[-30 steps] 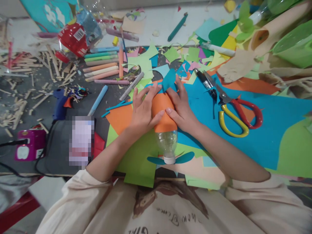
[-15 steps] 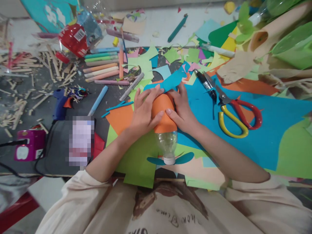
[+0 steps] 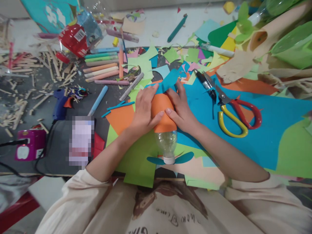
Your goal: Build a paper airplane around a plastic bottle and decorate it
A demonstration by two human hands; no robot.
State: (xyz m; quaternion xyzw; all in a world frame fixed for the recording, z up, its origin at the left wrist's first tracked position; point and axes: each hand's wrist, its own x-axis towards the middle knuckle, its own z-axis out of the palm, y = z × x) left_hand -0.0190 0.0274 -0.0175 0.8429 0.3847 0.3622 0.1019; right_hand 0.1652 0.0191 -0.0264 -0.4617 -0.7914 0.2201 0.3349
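Observation:
A clear plastic bottle (image 3: 166, 143) lies on its side, its white cap (image 3: 169, 160) toward me. Orange paper (image 3: 163, 110) is wrapped around its body. My left hand (image 3: 145, 109) is closed around the wrap's left side, thumb on top. From the right, my right hand (image 3: 181, 110) grips it too, its thumb beside the other. At the bottle's far end, a blue paper strip (image 3: 169, 81) sticks up between my fingertips. A blue leaf-shaped paper piece (image 3: 185, 158) shows on either side of the cap; whether it is attached I cannot tell.
Scissors with red and yellow handles (image 3: 233, 131) lie on blue paper (image 3: 258, 146) at right. Left are a blue glue gun (image 3: 59, 104), a phone (image 3: 81, 141), a purple power adapter (image 3: 30, 145) and wooden sticks (image 3: 17, 113). Markers (image 3: 102, 70) and paper scraps (image 3: 172, 55) lie beyond.
The blue strip's right end has swung away from me and now stands more steeply. My left fingers have drawn together and down along the wrap's side. The bottle has stayed in place.

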